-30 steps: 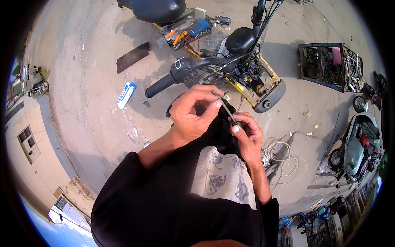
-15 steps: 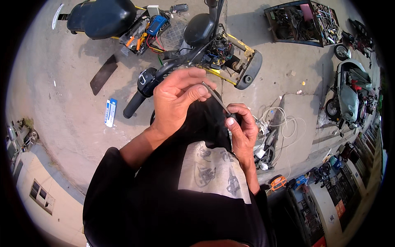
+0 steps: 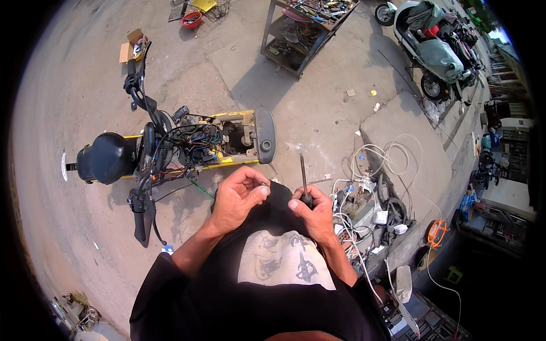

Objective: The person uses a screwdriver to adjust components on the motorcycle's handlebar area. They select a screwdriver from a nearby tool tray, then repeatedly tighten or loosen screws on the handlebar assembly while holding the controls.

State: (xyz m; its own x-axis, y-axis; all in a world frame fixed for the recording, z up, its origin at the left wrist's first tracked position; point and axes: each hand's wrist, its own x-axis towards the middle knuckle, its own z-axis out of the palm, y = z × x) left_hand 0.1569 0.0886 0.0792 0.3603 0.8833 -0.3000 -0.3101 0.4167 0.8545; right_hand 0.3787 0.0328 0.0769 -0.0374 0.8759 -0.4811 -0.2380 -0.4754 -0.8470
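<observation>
My right hand (image 3: 316, 213) is closed round the dark handle of a screwdriver (image 3: 303, 175), whose metal shaft points up and away from me. To its left, my left hand (image 3: 238, 196) has thumb and forefinger pinched together. Something tiny and dark shows at those fingertips, too small to name. The two hands are apart, held in front of my body above my dark clothing. Beyond my left hand stands a partly stripped yellow-framed electric scooter (image 3: 233, 139) with exposed wiring, black handlebars (image 3: 149, 142) and a black seat (image 3: 107, 158). Neither hand touches it.
A metal tool cart (image 3: 301, 40) loaded with tools stands far ahead. Coiled pale cable (image 3: 392, 162) and scraps lie on the right. Another scooter (image 3: 435, 54) is parked at the far right. A cardboard box (image 3: 133, 46) and a red bowl (image 3: 191, 20) are at the far left.
My view has swung to the right, so the yellow scooter now appears farther left. The screwdriver, earlier slanting toward my left fingertips, now points forward, clear of them.
</observation>
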